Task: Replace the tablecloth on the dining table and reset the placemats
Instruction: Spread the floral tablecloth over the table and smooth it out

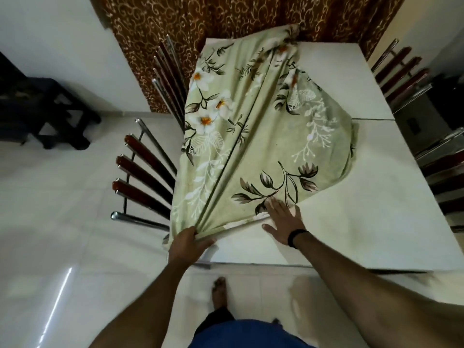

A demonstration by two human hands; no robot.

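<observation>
A pale green tablecloth (263, 136) printed with white flowers and dark leaves lies bunched over the left half of the white dining table (376, 209). Folds run from its far corner down to the near left corner of the table. There my left hand (187, 244) grips the gathered cloth. My right hand (283, 222), a black band on its wrist, lies flat with straight fingers on the cloth's near edge and the bare tabletop. The right half of the table is uncovered. No placemats are in view.
Chairs with dark wooden slats and chrome frames stand at the table's left side (143, 179) and right side (406, 74). A brown patterned curtain (226, 18) hangs behind the table. A dark stool (47, 104) stands at the far left on the glossy white tiles.
</observation>
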